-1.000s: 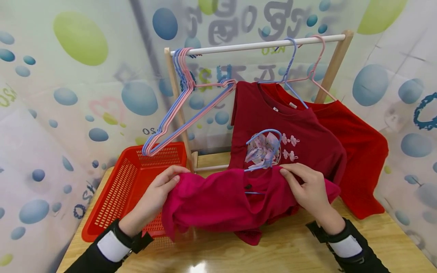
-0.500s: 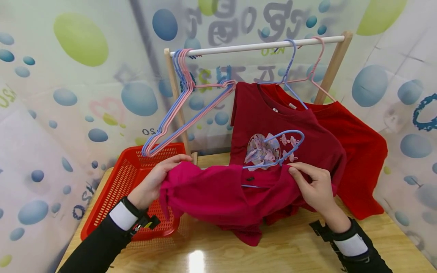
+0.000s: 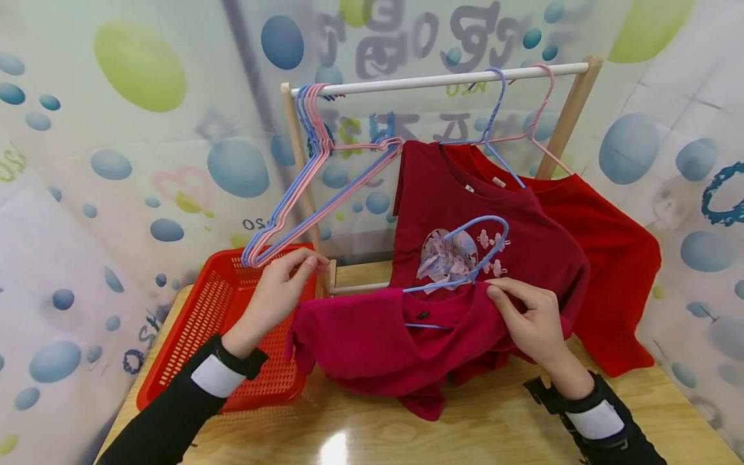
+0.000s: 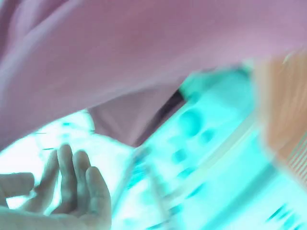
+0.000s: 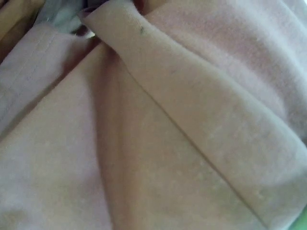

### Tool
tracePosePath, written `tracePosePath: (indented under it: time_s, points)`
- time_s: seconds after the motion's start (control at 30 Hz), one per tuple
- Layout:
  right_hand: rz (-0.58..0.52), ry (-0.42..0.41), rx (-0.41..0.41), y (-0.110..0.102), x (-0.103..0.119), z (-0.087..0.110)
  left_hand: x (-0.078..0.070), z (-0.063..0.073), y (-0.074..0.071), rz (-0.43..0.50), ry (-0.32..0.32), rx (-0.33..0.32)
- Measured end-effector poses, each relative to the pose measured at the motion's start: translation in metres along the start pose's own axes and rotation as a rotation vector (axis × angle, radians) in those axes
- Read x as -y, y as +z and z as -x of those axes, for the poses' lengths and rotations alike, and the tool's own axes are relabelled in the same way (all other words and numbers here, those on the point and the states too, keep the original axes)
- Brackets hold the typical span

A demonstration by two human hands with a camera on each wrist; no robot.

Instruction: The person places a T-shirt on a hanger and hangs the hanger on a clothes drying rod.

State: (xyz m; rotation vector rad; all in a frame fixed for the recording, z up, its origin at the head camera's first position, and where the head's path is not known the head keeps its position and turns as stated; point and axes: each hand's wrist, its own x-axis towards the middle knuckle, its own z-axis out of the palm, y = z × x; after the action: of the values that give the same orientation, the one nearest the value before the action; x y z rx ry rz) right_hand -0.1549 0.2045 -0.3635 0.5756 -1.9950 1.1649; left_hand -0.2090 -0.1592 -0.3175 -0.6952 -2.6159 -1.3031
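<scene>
A magenta shirt [image 3: 360,336] hangs on a blue clothes hanger [image 3: 504,244], its hook standing up above the neck opening. My right hand [image 3: 531,316] pinches the shirt at the shoulder beside the neckline, over the hanger. Above the shirt's left shoulder is my left hand [image 3: 285,287], apart from the cloth. In the left wrist view the fingers [image 4: 68,179] are extended with nothing between them, below the cloth. Folds of the shirt [image 5: 158,143] fill the right wrist view, where the right fingers do not clearly show.
Behind stands a clothes rack [image 3: 430,81] with several bare hangers [image 3: 290,194] at its left. A dark red T-shirt [image 3: 447,187] and a red top [image 3: 616,252] hang at its right. A red plastic basket [image 3: 192,323] sits left on the wooden table [image 3: 372,433].
My left hand has let go of the shirt's shoulder and moved up off it. The hanger's hook has swung right and tilted. The right hand keeps its pinch, shifted slightly right.
</scene>
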Motion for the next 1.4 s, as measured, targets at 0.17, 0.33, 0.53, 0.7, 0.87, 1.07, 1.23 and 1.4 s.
tracePosePath:
  time_s: [0.17, 0.33, 0.53, 0.7, 0.87, 1.07, 1.23, 1.4]
  points:
    - [0.019, -0.030, 0.000, 0.011, 0.005, -0.002, -0.034, 0.020, 0.010, -0.273, 0.368, -0.053]
    - [0.026, -0.049, 0.017, 0.023, 0.011, -0.003, -0.044, 0.036, 0.030, -0.422, 0.492, -0.055]
    - [0.047, -0.090, 0.043, 0.033, 0.017, -0.004, -0.038, 0.041, 0.039, -0.342, 0.425, -0.111]
    - [0.112, -0.141, 0.077, 0.033, 0.020, -0.005, -0.032, 0.043, 0.040, -0.264, 0.387, -0.143]
    - [0.181, -0.182, 0.109, 0.026, 0.017, -0.004, -0.029, 0.046, 0.037, -0.230, 0.366, -0.176]
    - [0.247, -0.181, 0.153, 0.014, 0.007, 0.000, -0.026, 0.049, 0.030, -0.207, 0.318, -0.197]
    - [0.283, -0.180, 0.149, 0.004, -0.001, 0.003, -0.024, 0.051, 0.024, -0.198, 0.271, -0.194]
    - [0.317, -0.107, 0.150, -0.007, -0.009, 0.011, -0.021, 0.054, 0.018, -0.180, 0.226, -0.186]
